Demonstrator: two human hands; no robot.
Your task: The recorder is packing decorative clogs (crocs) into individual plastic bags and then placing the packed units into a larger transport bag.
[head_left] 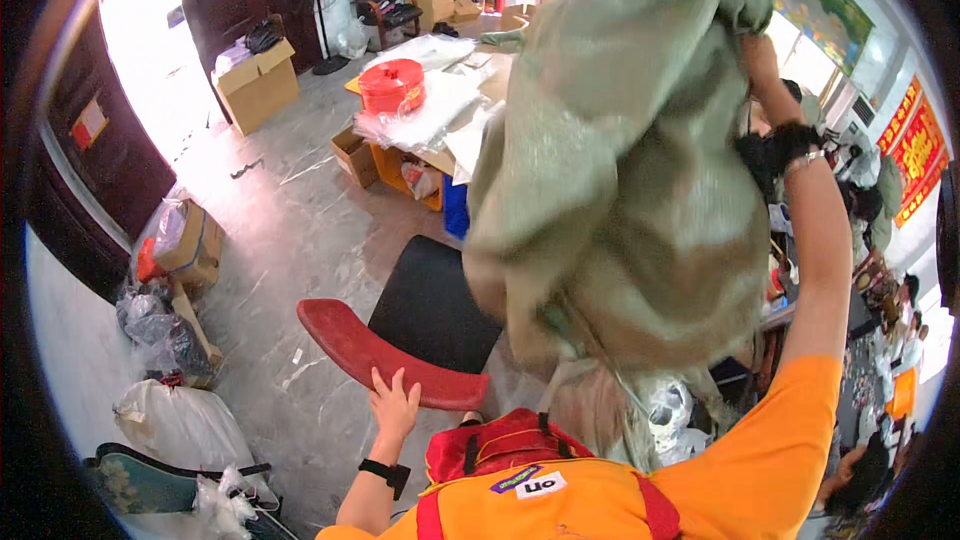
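Observation:
My right hand [762, 75] is raised high at the right and closed on the upper part of a large olive-green cloth [620, 170]. The cloth hangs in loose, slightly blurred folds, and its exact kind is unclear. Some of my right fingers are hidden behind it. Lower down, my left hand [394, 404] has its fingers spread at the curved red backrest [400, 365] of a chair with a black seat [432, 300]. The fingertips overlap the backrest's edge; whether they press on it I cannot tell.
Beyond the chair stands a table with plastic sheets and a red roll [392, 86]. An open cardboard box [257, 85] is by the doorway. Bags and a white sack [190, 430] line the left wall. Other people work along the right side, past a crowded table.

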